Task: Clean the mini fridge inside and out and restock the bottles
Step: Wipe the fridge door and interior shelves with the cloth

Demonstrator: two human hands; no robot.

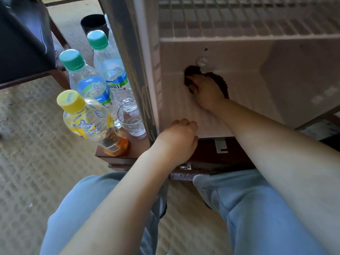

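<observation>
A: Head view: why is the mini fridge (pixel 239 80) empty?

B: So its floor can be wiped. The bottles (pixel 88 100) wait on the cabinet ledge (pixel 136 148) beside its left wall.

A: And the hands?

B: The right hand (pixel 207 92) presses a dark cloth (pixel 191 72) deep inside; the left hand (pixel 180 137), curled and holding nothing, braces on the front edge.

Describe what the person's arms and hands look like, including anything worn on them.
Both forearms are bare as far as the picture shows, with no sleeve in view. The left hand and the right hand wear no gloves, and no watch, bracelet or ring shows on the visible parts. Lower down, the legs are in light blue trousers.
</observation>
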